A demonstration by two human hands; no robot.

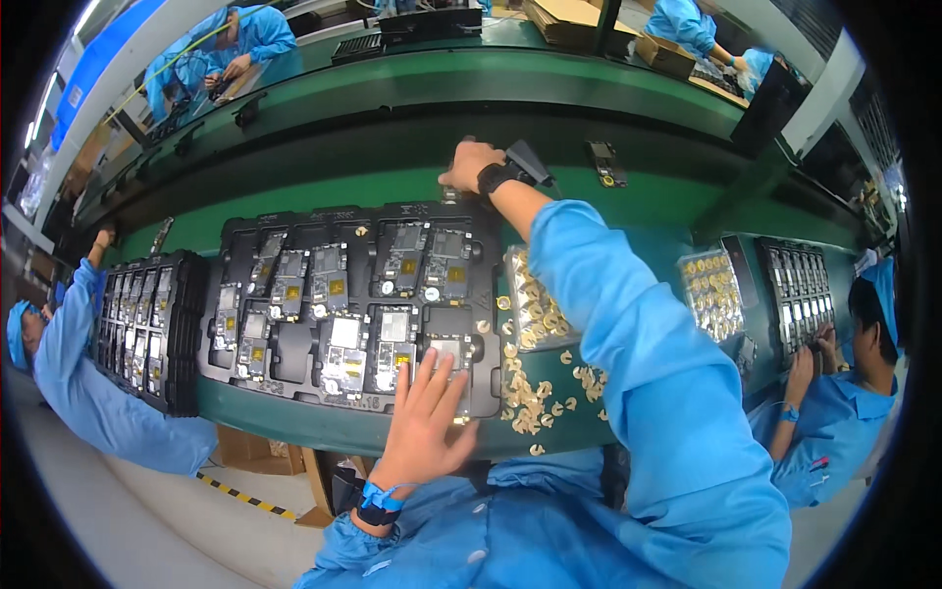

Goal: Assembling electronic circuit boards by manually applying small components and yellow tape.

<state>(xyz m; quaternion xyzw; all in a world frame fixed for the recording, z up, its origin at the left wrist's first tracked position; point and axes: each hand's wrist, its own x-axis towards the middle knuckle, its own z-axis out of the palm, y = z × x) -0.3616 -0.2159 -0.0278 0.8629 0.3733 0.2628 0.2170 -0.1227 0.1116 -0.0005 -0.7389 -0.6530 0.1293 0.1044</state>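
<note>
ten-odd circuit boards point(329, 280) in black tray point(486, 371), mostly filled, seemingly, some pockets point(291, 363) left bare; left hand point(427, 417) splayed over near-right corner, right hand point(469, 167) curled by far edge, can't tell round what!

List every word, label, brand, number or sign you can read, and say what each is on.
Black tray: raised characters along its near edge, not copied out here.
Boards: printing too small to read.
Blue panel: a small white label, too small to read.
Floor tape: yellow and black stripes, no words visible.
</note>
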